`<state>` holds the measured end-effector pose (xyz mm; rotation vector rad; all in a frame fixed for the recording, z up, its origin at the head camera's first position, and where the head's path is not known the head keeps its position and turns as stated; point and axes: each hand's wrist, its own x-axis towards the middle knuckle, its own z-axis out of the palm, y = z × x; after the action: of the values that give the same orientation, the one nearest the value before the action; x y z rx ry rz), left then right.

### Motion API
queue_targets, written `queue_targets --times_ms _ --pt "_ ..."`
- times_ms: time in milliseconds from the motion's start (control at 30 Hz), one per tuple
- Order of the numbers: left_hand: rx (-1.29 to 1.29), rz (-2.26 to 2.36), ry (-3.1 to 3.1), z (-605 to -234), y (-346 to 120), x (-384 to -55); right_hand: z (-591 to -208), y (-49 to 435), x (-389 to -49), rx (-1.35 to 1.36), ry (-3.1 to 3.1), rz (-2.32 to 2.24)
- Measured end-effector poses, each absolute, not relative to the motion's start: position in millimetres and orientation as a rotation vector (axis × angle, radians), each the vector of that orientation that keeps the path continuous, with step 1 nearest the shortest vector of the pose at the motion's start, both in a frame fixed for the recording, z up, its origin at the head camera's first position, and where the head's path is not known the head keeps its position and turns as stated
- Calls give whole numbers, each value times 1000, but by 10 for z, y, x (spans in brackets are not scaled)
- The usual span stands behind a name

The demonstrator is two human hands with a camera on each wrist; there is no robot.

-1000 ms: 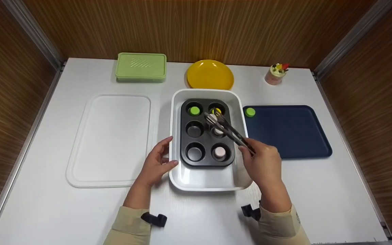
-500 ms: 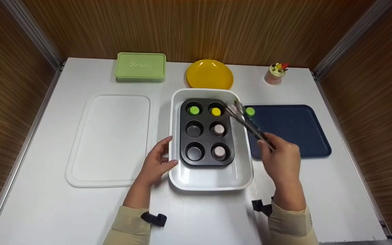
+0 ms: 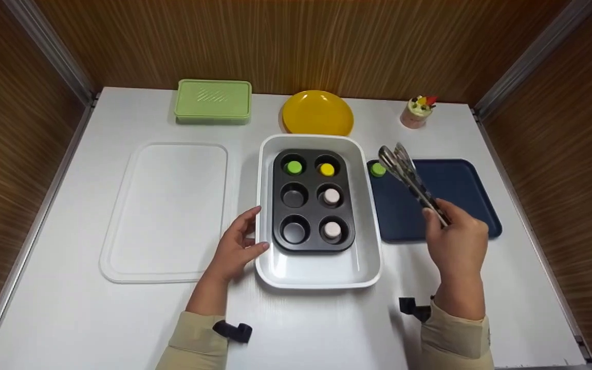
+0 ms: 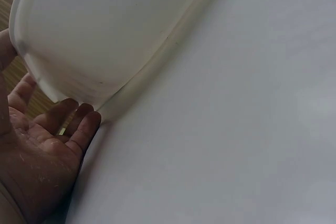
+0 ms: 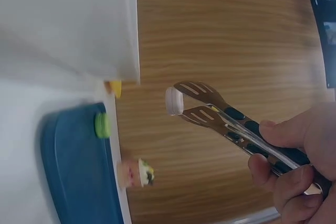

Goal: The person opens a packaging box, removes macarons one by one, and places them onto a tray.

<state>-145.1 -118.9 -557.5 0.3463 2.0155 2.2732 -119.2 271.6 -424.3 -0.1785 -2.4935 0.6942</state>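
In the head view my right hand (image 3: 456, 241) holds metal tongs (image 3: 414, 182) above the blue tray (image 3: 445, 205). A pale pink, macaron-like disc (image 5: 174, 101) sits between the tongs' slotted tips in the right wrist view. My left hand (image 3: 237, 244) grips the left rim of a white tub (image 3: 316, 270), thumb over the edge and fingers against the outer wall. Inside the tub lies a dark muffin tin (image 3: 312, 213). Its cups hold a green disc (image 3: 294, 167), a yellow disc (image 3: 327, 169) and two pale pink discs (image 3: 331, 196); two left cups are bare.
A green disc (image 3: 377, 169) lies at the blue tray's upper left corner. At the back stand a green lidded box (image 3: 214, 100), a yellow plate (image 3: 317, 113) and a dessert cup (image 3: 415, 114). A translucent lid (image 3: 167, 210) lies left of the tub.
My right hand has carried the tongs rightward from over the muffin tin to over the blue tray, with the pale disc in them. My left hand has stayed at the tub's rim.
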Motion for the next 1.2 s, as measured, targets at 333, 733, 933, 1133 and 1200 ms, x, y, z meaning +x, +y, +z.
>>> queue_targets --times_ms 333,733,933,1133,1200 --pt "382 2283 2014 -5602 -1182 -1459 -4267 2973 -1215 -316 -2462 686" --pt "363 2283 1991 -5589 -1192 -1461 -4410 3243 -1301 -436 -2484 691" --pt "364 2288 1992 -5595 -1191 -1461 -4475 3327 -1403 -487 -2549 688" --pt "372 2277 2010 -5591 -1188 -1459 -4532 3404 -1487 -522 -2610 695" --pt "375 2279 2012 -5598 -1189 -1461 -4551 3423 -1507 -527 -2623 698"
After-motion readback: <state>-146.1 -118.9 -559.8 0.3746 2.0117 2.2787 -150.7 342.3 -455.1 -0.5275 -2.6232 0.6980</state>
